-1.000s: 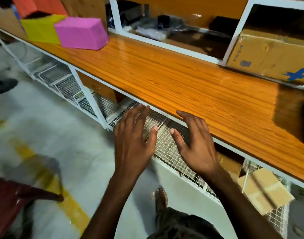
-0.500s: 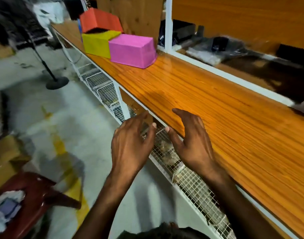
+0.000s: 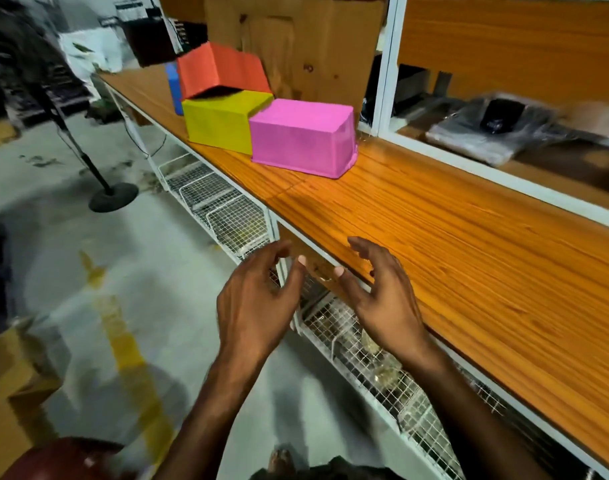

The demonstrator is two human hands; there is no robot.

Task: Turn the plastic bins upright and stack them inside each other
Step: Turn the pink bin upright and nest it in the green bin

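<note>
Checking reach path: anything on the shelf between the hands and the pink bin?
Nothing. In the head view, only bare wooden shelf top lies between the left hand, right hand and the overturned pink bin.

A long wooden shelf [image 3: 434,237] with orange-brown striped grain runs from the far left to the near right. Its front is edged by a white metal frame [image 3: 318,250]. Toward the far end a pink bin [image 3: 301,136] sits upside down, rim on the wood. Touching its left side is a yellow bin [image 3: 216,124], also upside down. Behind the yellow bin a blue bin [image 3: 173,88] stands, mostly hidden. An orange bin [image 3: 220,72] rests tilted on top of the yellow bin.
</note>
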